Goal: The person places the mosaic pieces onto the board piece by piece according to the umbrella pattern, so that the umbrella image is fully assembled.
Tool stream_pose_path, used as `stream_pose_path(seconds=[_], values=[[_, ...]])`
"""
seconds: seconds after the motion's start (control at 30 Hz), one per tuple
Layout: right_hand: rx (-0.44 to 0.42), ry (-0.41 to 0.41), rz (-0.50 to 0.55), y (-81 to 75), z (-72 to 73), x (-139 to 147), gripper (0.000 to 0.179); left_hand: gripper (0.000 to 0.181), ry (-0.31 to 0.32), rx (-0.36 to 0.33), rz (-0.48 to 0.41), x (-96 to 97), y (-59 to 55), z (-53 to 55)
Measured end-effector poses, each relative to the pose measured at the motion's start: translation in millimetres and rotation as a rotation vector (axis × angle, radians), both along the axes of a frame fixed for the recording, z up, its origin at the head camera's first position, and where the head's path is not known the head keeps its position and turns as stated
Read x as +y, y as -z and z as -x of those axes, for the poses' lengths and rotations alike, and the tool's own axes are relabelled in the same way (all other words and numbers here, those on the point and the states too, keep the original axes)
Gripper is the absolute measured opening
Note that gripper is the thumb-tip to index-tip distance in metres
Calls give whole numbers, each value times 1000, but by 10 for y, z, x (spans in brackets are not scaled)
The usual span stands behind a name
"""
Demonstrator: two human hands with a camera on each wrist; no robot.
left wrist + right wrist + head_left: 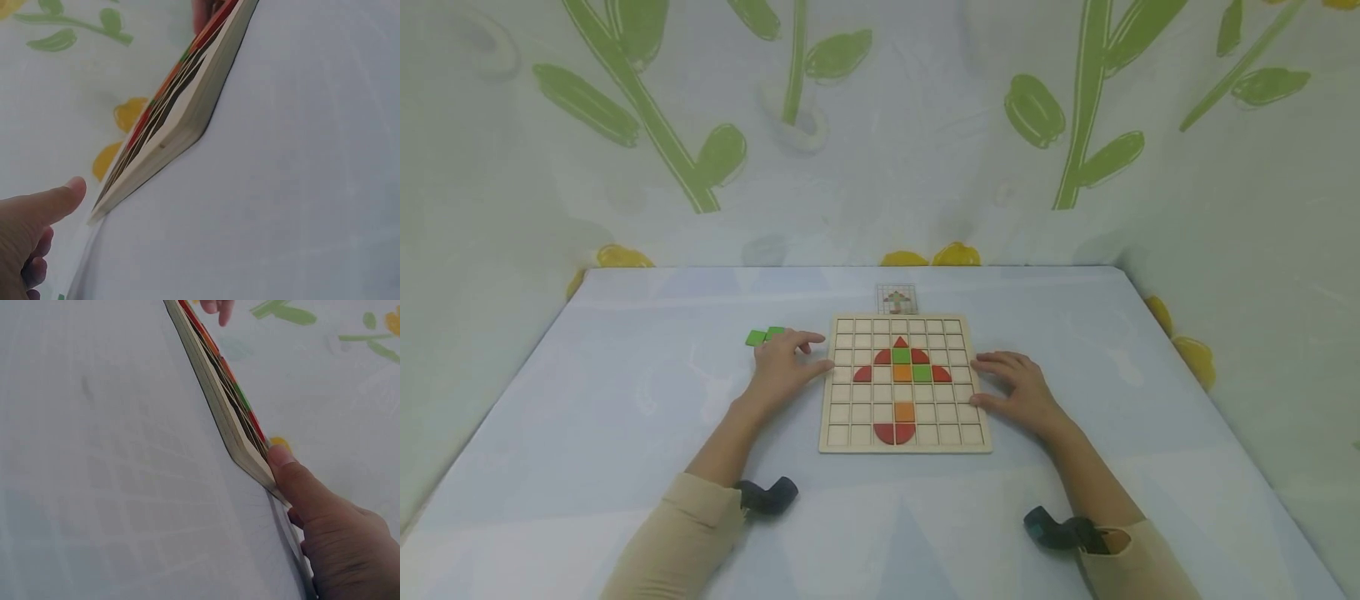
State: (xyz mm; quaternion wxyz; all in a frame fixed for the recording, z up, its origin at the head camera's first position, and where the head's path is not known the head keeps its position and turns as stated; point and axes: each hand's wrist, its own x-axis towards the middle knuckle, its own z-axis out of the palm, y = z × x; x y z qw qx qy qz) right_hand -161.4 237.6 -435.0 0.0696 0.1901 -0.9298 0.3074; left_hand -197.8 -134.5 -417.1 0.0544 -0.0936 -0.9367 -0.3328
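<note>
A wooden grid board [859,412] lies on the table with coloured tiles in some of its squares. Among them are a red triangle [900,342], a green square tile [922,373], an orange square tile [904,412] and several rounded red tiles [884,433]. My left hand [781,367] is beside the board's left edge, thumb and fingers apart, with nothing seen between them. Loose green tiles [756,337] lie just behind that hand, partly covered by it. Along the right edge, my right hand [1017,390] touches the board with thumb and fingertips; its thumb [297,481] shows at the rim.
A small pattern card [897,298] with a similar grid picture lies against the board's far edge. The white table [902,525] meets a leaf-patterned wall covering [895,167] at the back. Black camera mounts [767,497] sit on both wrists.
</note>
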Motion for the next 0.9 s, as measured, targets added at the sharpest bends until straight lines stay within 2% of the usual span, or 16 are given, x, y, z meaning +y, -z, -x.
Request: stream_pose_path(seconds=[0.3, 0.53, 0.7, 0.9], values=[[24, -13, 8, -18, 8, -6, 55, 45, -45, 36, -13, -189, 82, 101], [-13, 4, 9, -8, 1, -1, 56, 46, -96, 45, 12, -347, 160, 172], [-1, -4, 8, 8, 8, 3, 56, 52, -150, 23, 15, -427, 214, 253], [13, -16, 16, -8, 5, 4, 55, 54, -226, -12, 1, -455, 210, 296]])
